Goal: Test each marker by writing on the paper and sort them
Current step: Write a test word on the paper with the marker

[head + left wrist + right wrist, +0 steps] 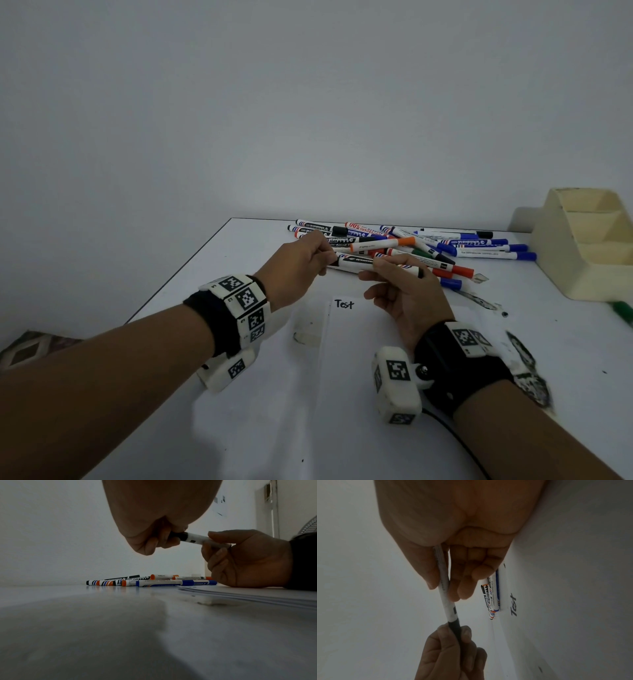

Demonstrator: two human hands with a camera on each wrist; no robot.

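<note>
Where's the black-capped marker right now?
Head view, centre: the black-capped marker is held off the table, left hand on its cap, right hand on its barrel, above the paper.

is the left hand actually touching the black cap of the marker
Touching. In the right wrist view the left hand has its fingers wrapped round the black cap of the marker, with no gap between them; the right hand holds the barrel.

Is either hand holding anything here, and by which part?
Both hold one marker. The left hand grips its black cap; the right hand grips the white barrel, above the paper.
</note>
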